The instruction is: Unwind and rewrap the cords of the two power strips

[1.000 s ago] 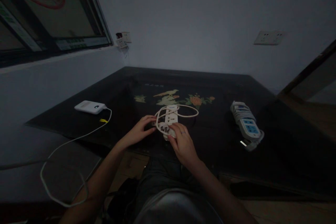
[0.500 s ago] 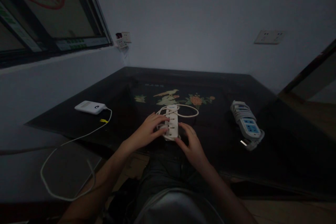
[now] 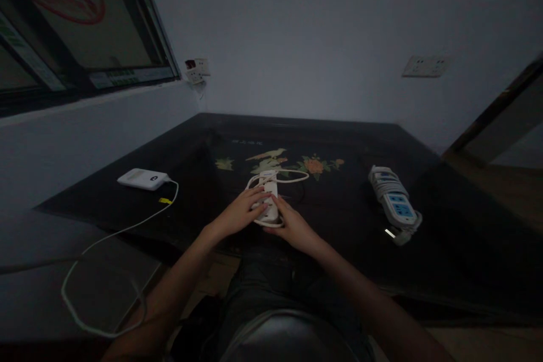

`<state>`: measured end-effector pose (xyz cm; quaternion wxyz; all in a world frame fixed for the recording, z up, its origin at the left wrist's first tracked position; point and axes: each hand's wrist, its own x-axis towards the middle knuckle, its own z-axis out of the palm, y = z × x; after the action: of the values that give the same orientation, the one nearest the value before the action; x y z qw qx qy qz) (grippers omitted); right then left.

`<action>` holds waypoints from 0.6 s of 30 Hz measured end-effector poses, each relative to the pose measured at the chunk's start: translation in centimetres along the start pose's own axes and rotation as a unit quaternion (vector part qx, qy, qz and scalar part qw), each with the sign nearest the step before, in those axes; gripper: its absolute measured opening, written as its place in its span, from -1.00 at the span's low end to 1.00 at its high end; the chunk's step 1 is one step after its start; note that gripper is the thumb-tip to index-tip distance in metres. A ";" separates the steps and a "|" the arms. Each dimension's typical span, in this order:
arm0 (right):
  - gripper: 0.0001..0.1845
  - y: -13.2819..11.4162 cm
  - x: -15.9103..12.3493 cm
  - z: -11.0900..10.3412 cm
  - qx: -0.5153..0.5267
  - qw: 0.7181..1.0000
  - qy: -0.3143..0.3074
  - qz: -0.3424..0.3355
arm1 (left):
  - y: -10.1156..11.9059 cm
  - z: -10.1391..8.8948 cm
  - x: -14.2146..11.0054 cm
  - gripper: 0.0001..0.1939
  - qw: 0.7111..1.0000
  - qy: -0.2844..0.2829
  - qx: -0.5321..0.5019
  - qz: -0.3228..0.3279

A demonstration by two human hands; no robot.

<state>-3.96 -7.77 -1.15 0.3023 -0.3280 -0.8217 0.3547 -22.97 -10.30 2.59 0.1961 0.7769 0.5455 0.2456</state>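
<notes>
A white power strip [image 3: 270, 213] lies lengthwise in front of me on the dark table [image 3: 339, 220]. My left hand [image 3: 240, 214] reaches over its left side, thumb and fingers bent onto the socket face. From the right, my right hand [image 3: 297, 231] grips the strip's near end, thumb low and fingers along the edge. The strip's white cord [image 3: 292, 181] loops over its far end and out to the right. More cord shows along its left side and around the near end, partly covered by my fingers.
A second power strip [image 3: 399, 206] with blue sockets, wrapped in its cord, lies to the right. At left rests a white power bank-like device [image 3: 143, 179]; its cable [image 3: 127, 230] runs off the table's left edge. Walls border the table behind and at left.
My right hand has moved left and closed in on the strip's near end, its fingers now along the edge. The strip has shifted slightly left. The view has tilted a little.
</notes>
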 end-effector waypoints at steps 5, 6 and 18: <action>-0.06 -0.6 0.6 -0.6 0.014 0.999 -0.027 -0.031 | -1.5 -0.6 -0.5 -0.56 1.000 -0.003 -0.011 0.022; -0.06 -0.6 0.6 -0.7 0.016 0.999 -0.028 -0.035 | -1.7 -0.7 -0.5 -0.57 1.000 -0.005 -0.014 0.027; -0.14 -0.2 3.4 1.0 0.032 0.998 -0.012 -0.046 | -3.7 -2.1 0.2 -0.59 0.998 0.040 -0.040 0.016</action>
<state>-6.83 -5.77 -0.66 0.3186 -0.2754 -0.8279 0.3704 -26.91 -8.81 2.15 0.2015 0.7667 0.5301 0.3010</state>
